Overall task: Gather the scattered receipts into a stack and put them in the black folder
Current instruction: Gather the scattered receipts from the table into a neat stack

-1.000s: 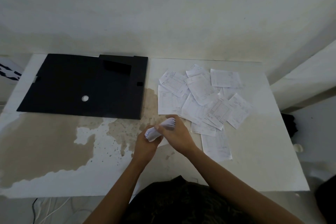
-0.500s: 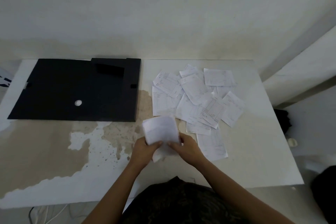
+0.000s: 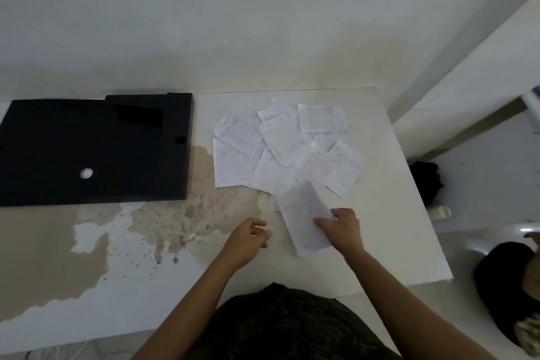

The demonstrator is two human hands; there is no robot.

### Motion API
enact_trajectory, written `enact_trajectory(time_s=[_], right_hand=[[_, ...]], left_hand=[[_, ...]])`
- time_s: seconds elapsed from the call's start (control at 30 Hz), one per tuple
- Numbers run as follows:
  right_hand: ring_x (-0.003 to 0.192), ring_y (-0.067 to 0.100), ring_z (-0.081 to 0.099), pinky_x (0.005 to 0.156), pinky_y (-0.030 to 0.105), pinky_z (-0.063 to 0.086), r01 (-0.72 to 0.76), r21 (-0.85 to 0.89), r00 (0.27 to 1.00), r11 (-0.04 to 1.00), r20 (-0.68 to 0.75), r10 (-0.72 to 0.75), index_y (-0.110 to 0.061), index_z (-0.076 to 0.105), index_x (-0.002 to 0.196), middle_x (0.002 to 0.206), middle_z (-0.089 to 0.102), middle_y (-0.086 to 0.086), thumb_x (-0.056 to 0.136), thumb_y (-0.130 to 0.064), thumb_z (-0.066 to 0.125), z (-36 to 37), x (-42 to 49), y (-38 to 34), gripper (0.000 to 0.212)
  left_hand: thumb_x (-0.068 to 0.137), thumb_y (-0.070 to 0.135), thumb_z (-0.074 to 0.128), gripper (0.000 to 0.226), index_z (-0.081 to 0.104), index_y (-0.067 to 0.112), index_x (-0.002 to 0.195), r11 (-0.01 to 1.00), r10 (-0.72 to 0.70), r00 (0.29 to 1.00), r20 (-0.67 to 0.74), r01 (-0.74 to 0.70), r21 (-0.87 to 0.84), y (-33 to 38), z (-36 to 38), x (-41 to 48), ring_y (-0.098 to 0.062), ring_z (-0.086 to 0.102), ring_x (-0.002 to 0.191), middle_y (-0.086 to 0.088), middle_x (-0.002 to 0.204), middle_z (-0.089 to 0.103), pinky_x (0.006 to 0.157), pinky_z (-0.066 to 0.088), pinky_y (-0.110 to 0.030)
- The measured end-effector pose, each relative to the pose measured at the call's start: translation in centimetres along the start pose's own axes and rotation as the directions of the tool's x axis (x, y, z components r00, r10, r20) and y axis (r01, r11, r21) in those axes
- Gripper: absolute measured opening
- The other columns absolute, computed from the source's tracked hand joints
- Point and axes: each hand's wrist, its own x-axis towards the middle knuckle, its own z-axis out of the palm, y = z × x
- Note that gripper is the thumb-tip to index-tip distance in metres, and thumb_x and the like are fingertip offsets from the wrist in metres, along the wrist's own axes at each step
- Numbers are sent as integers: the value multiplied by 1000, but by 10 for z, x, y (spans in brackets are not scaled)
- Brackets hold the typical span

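Where the table (image 3: 380, 242) meets the wall at the far left, the folder (image 3: 87, 149) lies flat, its left end cut off by the picture's edge, with 1 small white disc (image 3: 86, 173) on its near half. Just below and right of the folder, a brown mottled patch (image 3: 175, 222) spreads across the white top, reaching from the folder's right edge down toward the near edge. Right of that patch the left hand (image 3: 247, 240) hangs over bare table with its fingers loosely curled and nothing in them; it touches no paper. Beyond it, toward the wall, the receipts (image 3: 286, 146) lie in 1 loose, overlapping spread, well apart from the folder, none of them squared up. At the near edge of that spread 1 long receipt (image 3: 301, 213) slants toward the person, its far end overlapping the others; it is blurred, and whether it lies on the table or is lifted cannot be told. The right hand (image 3: 340, 229) grips this receipt at its right edge, fingers curled over the top of the paper. Off the table at the right, a dark object (image 3: 426, 181) and a small white thing (image 3: 441, 211) sit on the floor, and another person's dark-haired head (image 3: 508, 280) shows at the lower right.
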Motion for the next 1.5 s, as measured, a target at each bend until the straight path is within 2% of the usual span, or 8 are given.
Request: enact_trajectory(time_s=[0.17, 0.4, 0.63, 0.8, 0.9, 1.1, 1.3, 1.5], right_hand=[[101, 33, 49, 88, 35, 43, -9, -251, 999, 968, 49, 22, -12, 57, 89, 113, 40, 9, 78, -33, 67, 20, -4, 13, 26], [85, 27, 57, 69, 37, 51, -132, 83, 988, 988, 95, 124, -13, 46, 99, 98, 53, 6, 77, -12, 64, 24, 6, 3, 28], [87, 29, 64, 52, 26, 48, -276, 208, 931, 938, 301, 207, -9, 62, 110, 103, 66, 11, 76, -14, 67, -27, 18, 28, 35], [90, 29, 60, 70, 32, 49, -281, 166, 943, 945, 233, 239, -4, 65, 110, 103, 65, 13, 78, -11, 62, -63, 28, 55, 33], [94, 29, 60, 76, 34, 49, -245, 103, 941, 964, 265, 211, -4, 65, 108, 104, 64, 12, 78, -12, 62, -82, 34, 62, 31], [85, 26, 62, 73, 34, 49, -229, 137, 923, 964, 346, 170, -8, 68, 86, 92, 66, 9, 74, -12, 65, -106, 46, 72, 12], [98, 29, 63, 87, 40, 52, -221, 87, 898, 971, 406, 168, -3, 68, 102, 104, 67, 12, 76, -13, 64, -116, 56, 71, 29], [96, 28, 61, 80, 33, 49, -187, 12, 865, 982, 476, 159, -6, 66, 92, 99, 64, 9, 77, -12, 64, -117, 61, 67, 16]], left_hand=[[86, 37, 62, 35, 54, 23, 117, 991, -119, 990, 70, 114, 74, -8, 20, 1, -11, 63, 96, 2, 111, 63, 75, 50, -27], [87, 25, 63, 37, 52, 17, 122, 979, -197, 980, -1, 197, 57, -6, 34, 4, -21, 61, 101, -4, 116, 60, 67, 49, -28], [89, 14, 58, 47, 45, 21, 134, 956, 102, 985, -137, -58, 288, 28, 50, 30, -19, 54, 111, 0, 139, 45, 93, 46, -32], [88, 13, 53, 57, 35, 24, 141, 783, 306, 950, 65, -290, 550, 41, 73, 48, -24, 26, 139, 1, 155, 23, 115, 24, -37], [88, 10, 52, 54, 37, 18, 139, 827, 357, 934, 2, -317, 465, 55, 93, 57, -25, 32, 136, -4, 150, 30, 114, 29, -40], [92, 31, 49, 60, 32, 7, 144, 979, 116, 958, -261, -65, 195, 86, 129, 78, -28, 36, 136, -13, 149, 35, 112, 33, -41], [84, 63, 50, 86, 27, 10, 147, 982, -150, 915, -374, 93, -165, 101, 149, 92, -30, 38, 136, -10, 152, 33, 108, 37, -42], [57, 52, 84, 77, 63, 6, 115, 922, -379, 877, -296, 329, -205, 111, 156, 105, -28, 65, 101, -9, 116, 67, 89, 55, -40]])
